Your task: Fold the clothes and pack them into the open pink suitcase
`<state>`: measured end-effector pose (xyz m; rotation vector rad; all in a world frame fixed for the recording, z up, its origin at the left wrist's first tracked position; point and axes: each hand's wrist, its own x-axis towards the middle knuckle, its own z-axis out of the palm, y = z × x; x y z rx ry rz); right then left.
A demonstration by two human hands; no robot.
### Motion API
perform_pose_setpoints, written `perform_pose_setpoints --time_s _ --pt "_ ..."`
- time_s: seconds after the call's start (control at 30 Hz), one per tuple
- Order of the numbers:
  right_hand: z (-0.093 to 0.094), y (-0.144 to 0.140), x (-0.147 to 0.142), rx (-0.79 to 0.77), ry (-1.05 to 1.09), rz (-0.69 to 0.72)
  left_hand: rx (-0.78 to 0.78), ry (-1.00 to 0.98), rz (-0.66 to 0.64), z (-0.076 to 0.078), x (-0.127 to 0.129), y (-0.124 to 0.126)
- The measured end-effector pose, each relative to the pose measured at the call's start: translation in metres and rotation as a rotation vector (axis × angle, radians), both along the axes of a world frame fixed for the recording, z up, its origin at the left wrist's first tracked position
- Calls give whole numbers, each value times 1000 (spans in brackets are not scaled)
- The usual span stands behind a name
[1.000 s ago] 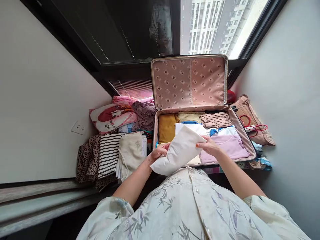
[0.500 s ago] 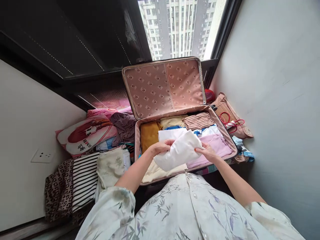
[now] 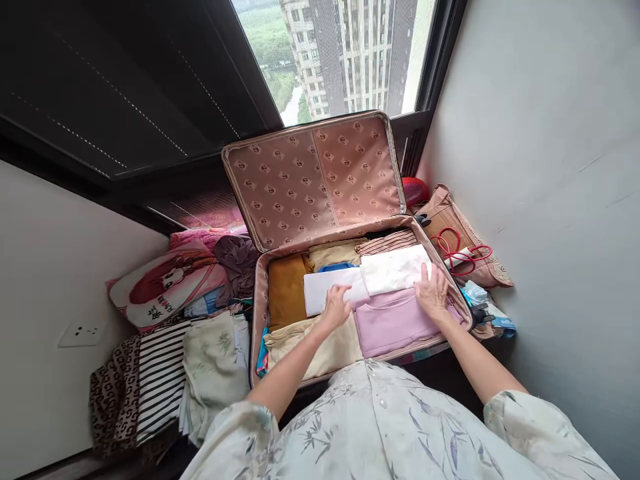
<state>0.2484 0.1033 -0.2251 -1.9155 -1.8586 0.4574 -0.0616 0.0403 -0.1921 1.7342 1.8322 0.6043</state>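
An opened suitcase [image 3: 260,300] with a pink patterned lining holds folded clothes. My right hand [image 3: 432,293], fingers spread, rests at the right end of a folded white garment [image 3: 393,268] and the edge of a pink garment [image 3: 395,323]. Over the lower part of a pale folded garment [image 3: 327,288] is my left hand [image 3: 337,307], its fingers apart and nothing held; whether it presses on the cloth I cannot tell. Around them lie a mustard garment [image 3: 287,290], cream garments [image 3: 325,350] and a striped brown garment [image 3: 390,241].
Left of the suitcase are a cartoon-print pillow [image 3: 167,283], a black-and-white striped garment [image 3: 163,380] and a pale green garment [image 3: 213,363]. On the right, a red cord [image 3: 453,250] lies over a tan bag [image 3: 445,217]. The raised lid [image 3: 315,183] leans toward the window.
The white garment, held in both hands before, now lies in the suitcase at the right, partly over the striped garment. Both hands have let go of it and spread apart.
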Motion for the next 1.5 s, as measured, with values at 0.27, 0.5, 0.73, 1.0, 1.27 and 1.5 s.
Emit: perform_pose_setpoints --time_s 0.27,0.5,0.73,1.0,1.27,1.5 --pt "-21 4 -100 -28 -214 406 -57 -91 170 -32 -14 -110" --pt "-45 20 -111 -289 -411 406 -53 -187 229 -41 -39 -136" --pt "-46 14 -104 -251 -501 359 52 -248 377 -26 -66 -169" --pt "-59 16 -105 -147 -486 336 281 -138 837 -26 -179 -243" --pt "-22 -25 -176 27 -358 299 133 81 1111 -63 -255 -314" --pt "12 -74 -296 318 -93 838 -30 290 1204 -97 -268 -353"
